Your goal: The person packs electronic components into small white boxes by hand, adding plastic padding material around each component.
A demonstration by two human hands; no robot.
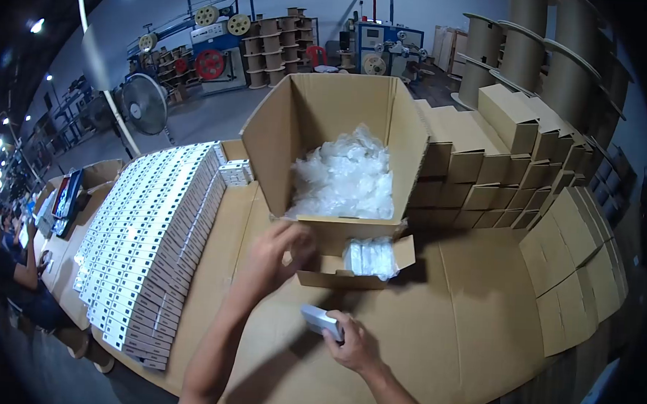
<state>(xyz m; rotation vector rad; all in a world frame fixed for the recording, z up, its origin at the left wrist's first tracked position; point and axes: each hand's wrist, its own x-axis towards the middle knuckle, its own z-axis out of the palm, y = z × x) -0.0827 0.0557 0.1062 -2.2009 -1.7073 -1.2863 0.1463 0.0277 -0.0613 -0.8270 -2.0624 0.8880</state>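
My right hand (352,342) grips a small white box (321,322) low over the cardboard-covered table. My left hand (276,252) is raised at the left end of a small open carton (342,281); its fingers are curled and blurred, and whether they hold anything cannot be made out. Inside the small carton, toward its right side, several items in clear plastic wrap (370,257) stand side by side. Directly behind it is a large open carton (268,149) with a heap of clear plastic bags (346,175) in it.
Long stacked rows of small white boxes (156,231) cover the table's left side. Folded brown cartons (484,162) are piled at the back right, with more (570,267) at the right edge. A seated person (18,261) is at far left, beside a fan (144,104) farther back.
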